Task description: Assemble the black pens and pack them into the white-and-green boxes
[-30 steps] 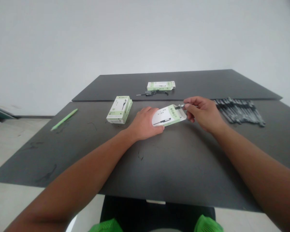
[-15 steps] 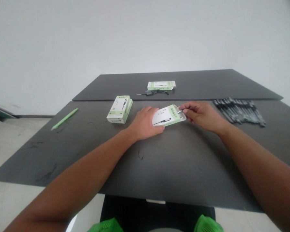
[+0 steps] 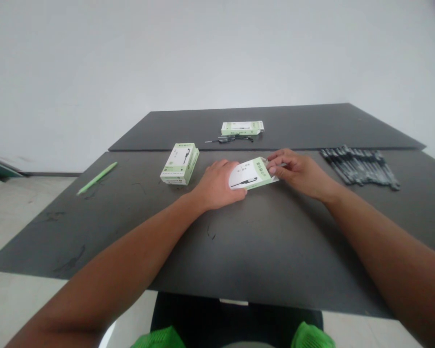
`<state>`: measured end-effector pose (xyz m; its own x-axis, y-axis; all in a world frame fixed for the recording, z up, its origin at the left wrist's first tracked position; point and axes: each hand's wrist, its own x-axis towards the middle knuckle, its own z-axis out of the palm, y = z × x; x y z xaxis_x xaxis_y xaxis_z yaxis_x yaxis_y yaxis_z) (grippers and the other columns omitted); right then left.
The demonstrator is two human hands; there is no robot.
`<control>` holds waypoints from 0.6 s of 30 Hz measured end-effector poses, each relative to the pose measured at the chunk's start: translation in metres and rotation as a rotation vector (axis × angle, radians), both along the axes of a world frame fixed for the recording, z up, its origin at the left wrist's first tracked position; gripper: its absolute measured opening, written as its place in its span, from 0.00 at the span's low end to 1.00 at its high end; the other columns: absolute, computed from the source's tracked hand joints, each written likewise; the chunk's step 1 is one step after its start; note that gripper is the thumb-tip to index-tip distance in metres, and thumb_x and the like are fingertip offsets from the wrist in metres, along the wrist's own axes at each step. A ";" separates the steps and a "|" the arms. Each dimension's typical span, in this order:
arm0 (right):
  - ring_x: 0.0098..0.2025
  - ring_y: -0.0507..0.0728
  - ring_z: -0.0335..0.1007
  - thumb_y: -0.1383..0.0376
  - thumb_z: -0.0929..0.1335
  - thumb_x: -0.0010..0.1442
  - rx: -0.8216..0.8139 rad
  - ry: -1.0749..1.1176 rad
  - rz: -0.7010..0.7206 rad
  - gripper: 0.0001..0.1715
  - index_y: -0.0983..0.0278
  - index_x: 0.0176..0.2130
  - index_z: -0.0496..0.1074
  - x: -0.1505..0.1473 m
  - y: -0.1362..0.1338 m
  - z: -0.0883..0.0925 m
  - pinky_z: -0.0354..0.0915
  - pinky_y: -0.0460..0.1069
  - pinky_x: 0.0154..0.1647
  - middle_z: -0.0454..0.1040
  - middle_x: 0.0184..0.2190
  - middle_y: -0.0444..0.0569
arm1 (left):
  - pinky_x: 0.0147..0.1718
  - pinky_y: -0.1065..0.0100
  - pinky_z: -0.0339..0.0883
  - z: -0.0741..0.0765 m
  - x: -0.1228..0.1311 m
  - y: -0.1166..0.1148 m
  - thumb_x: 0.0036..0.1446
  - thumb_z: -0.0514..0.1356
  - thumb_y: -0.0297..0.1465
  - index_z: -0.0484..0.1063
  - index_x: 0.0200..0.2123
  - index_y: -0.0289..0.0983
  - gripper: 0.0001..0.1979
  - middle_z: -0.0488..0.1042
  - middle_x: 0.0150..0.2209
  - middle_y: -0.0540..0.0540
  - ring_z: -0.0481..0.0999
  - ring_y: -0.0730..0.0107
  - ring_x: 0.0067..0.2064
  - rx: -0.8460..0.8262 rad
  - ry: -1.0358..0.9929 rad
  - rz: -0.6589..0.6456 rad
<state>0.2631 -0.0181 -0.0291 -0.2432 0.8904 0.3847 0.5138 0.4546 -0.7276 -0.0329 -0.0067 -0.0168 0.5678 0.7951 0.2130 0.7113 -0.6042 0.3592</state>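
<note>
A white and green pen box (image 3: 248, 173) with a black pen printed on it lies at mid-table, its end flap on the right. My left hand (image 3: 219, 186) is wrapped round the left part of the box, thumb along its near edge. My right hand (image 3: 293, 173) is at the box's right end, thumb and fingers curled together against the opening. Whatever lies between those fingertips is hidden. To the right of that hand, several black pens (image 3: 360, 166) with clear barrels lie side by side in a row.
Two similar boxes (image 3: 179, 164) are stacked left of my left hand. A light green pen (image 3: 97, 178) lies at the far left. Farther back are another box (image 3: 242, 128) and a few loose black pens or refills (image 3: 232, 139). A seam crosses the dark table (image 3: 261, 251).
My right hand has moved slightly left against the box's end. The slim grey-tipped piece that showed between its fingers at the opening is out of sight. My left hand and the box have stayed put.
</note>
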 end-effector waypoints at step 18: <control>0.59 0.73 0.75 0.64 0.69 0.67 -0.259 -0.674 -0.775 0.19 0.62 0.54 0.85 0.092 0.010 0.017 0.67 0.67 0.63 0.81 0.56 0.69 | 0.66 0.46 0.71 0.000 -0.001 -0.001 0.57 0.71 0.45 0.74 0.63 0.39 0.33 0.77 0.59 0.36 0.76 0.42 0.62 -0.022 0.013 0.025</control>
